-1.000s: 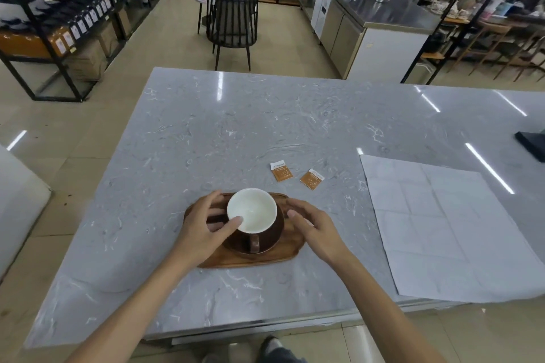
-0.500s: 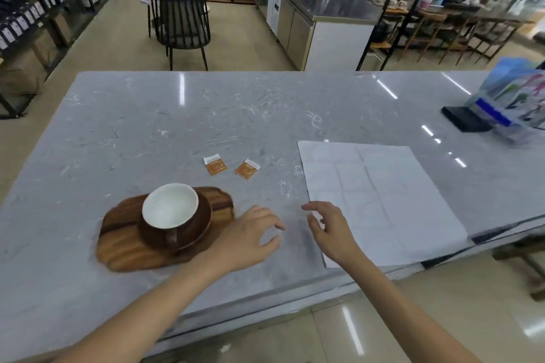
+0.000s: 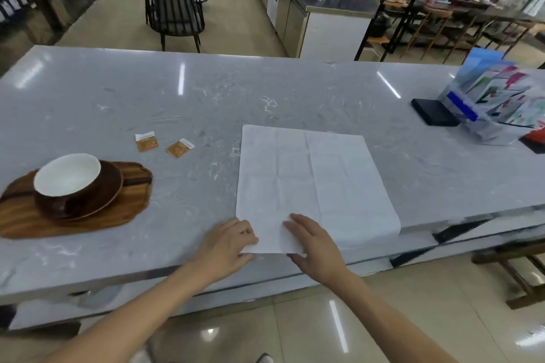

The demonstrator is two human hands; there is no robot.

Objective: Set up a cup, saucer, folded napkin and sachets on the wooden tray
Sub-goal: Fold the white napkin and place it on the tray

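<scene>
A brown cup [image 3: 67,174] with a white inside stands on a brown saucer [image 3: 110,186] on the wooden tray [image 3: 131,203] at the left. Two orange sachets [image 3: 146,142] [image 3: 180,148] lie on the marble just beyond the tray. A large white napkin [image 3: 315,180] lies spread flat in the middle, creased from old folds. My left hand [image 3: 228,240] pinches its near left corner at the table's front edge. Just to the right, my right hand [image 3: 314,242] lies on the near edge, fingers on top and thumb below.
The grey marble table [image 3: 206,91] ends just under my hands. A black box [image 3: 433,112] and a clear holder of coloured leaflets [image 3: 498,103] stand at the far right. A dark chair [image 3: 174,12] and a steel counter [image 3: 318,3] are beyond the table.
Both hands left the cup and tray and moved right to the napkin's near edge, taking hold of it. The view has swung right, so the tray now sits at the left.
</scene>
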